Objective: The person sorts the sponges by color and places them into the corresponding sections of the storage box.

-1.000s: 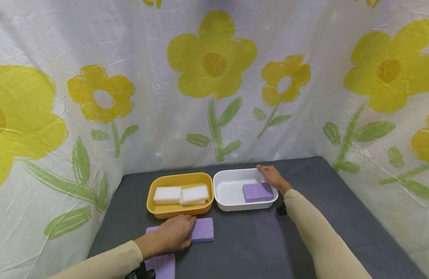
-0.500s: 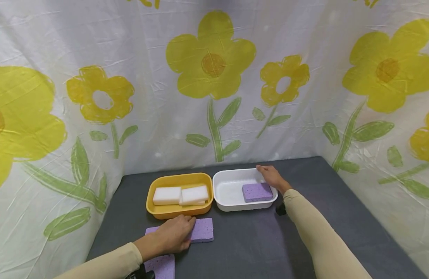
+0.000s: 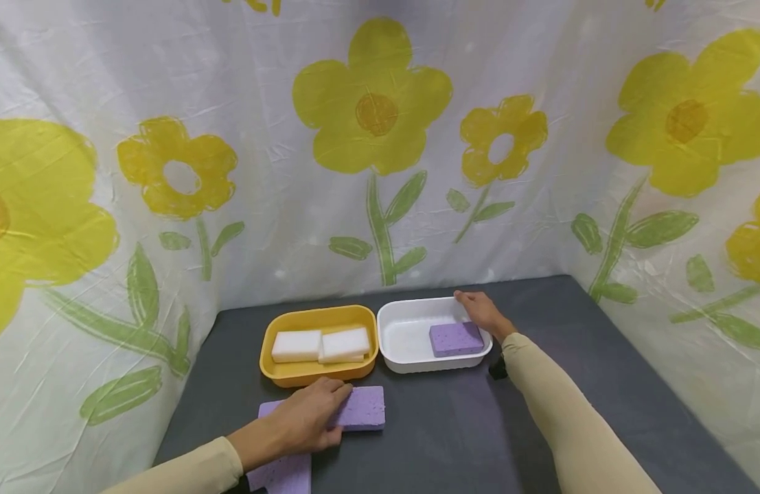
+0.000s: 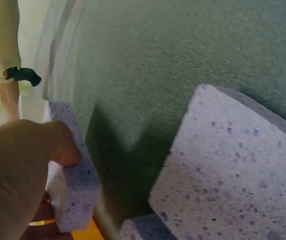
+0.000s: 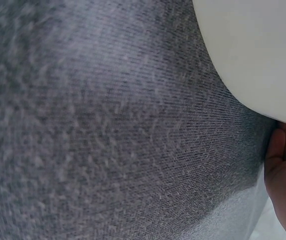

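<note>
My left hand (image 3: 312, 415) grips a purple sponge (image 3: 366, 408) in front of the trays, its thumb on the near side. In the left wrist view this sponge (image 4: 78, 195) stands on edge between thumb and fingers. Another purple sponge (image 3: 267, 408) shows left of the hand, partly hidden by it. Below my wrist lies a further purple sponge (image 3: 290, 475). My right hand (image 3: 483, 314) holds the right end of the white tray (image 3: 407, 336), fingers round its back corner. In the right wrist view its fingers (image 5: 276, 145) touch the tray's outer wall; their tips are hidden.
One purple sponge (image 3: 456, 339) lies in the white tray. Beside that tray stands a yellow tray (image 3: 293, 374) with white sponges (image 3: 296, 346) in it. Dark cloth (image 3: 441, 439) covers the table. A flower-printed curtain (image 3: 262, 261) closes off the back and sides.
The gripped purple sponge has shifted slightly right and more of it shows beyond my left hand. My right hand, both trays and their contents stay where they were.
</note>
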A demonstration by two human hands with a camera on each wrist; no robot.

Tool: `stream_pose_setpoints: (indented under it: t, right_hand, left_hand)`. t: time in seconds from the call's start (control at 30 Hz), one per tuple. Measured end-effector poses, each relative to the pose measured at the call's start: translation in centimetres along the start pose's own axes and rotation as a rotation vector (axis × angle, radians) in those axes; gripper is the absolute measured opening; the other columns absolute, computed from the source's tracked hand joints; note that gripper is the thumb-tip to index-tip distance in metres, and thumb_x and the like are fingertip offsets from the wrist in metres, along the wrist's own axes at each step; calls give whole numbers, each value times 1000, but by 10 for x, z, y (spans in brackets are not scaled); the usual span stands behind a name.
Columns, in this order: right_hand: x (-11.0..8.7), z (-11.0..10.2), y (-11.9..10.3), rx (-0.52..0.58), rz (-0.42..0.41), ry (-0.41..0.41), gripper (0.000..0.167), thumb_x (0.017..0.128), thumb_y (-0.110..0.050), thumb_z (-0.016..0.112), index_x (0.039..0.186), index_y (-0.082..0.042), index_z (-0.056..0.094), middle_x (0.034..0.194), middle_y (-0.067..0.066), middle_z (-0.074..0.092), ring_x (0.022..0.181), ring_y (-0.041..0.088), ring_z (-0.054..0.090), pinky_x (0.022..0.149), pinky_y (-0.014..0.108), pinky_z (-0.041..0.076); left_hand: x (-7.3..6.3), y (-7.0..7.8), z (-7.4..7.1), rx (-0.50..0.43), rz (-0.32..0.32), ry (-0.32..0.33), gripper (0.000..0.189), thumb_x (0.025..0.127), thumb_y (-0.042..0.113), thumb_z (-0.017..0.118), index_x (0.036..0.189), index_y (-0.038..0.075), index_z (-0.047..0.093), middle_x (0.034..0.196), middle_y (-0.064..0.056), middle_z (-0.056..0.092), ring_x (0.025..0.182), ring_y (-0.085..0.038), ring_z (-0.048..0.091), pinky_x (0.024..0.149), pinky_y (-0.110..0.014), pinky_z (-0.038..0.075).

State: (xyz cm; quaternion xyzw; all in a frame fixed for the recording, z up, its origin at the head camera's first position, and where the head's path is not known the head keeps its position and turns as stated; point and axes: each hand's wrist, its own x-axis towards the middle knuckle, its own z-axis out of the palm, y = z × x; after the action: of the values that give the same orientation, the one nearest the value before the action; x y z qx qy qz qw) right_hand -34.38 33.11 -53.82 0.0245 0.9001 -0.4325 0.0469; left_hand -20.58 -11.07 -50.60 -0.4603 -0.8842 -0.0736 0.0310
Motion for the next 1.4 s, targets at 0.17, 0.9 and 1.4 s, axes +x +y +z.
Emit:
stream_pose_setpoints:
  t: [0.17,0.9,1.4]
  right_hand:
    - [0,2,2,6,-3,-4,66,119,-45,40,158,7,52,165,31,47,156,53,41,129,64,34]
    - [-5,-1,-4,9,-20,42,57,119,-40,42,124,10,69,133,32,65,130,47,60,110,55,48]
    - [-4,0,-2,3,-7,55,60,119,-41,42,146,7,65,153,30,61,147,50,53,124,64,41]
  left_hand:
    - [-1,5,-8,-50,42,59,67,86,27,86,143,-3,65,137,-12,72,127,-25,68,109,-43,59]
    - [15,-5,-34,-62,26,137,64,83,25,85,140,1,69,132,-6,72,120,-20,66,104,-43,60]
    - [44,-7,-52,-48,17,114,65,86,29,83,142,1,68,137,-10,73,126,-26,67,112,-47,57]
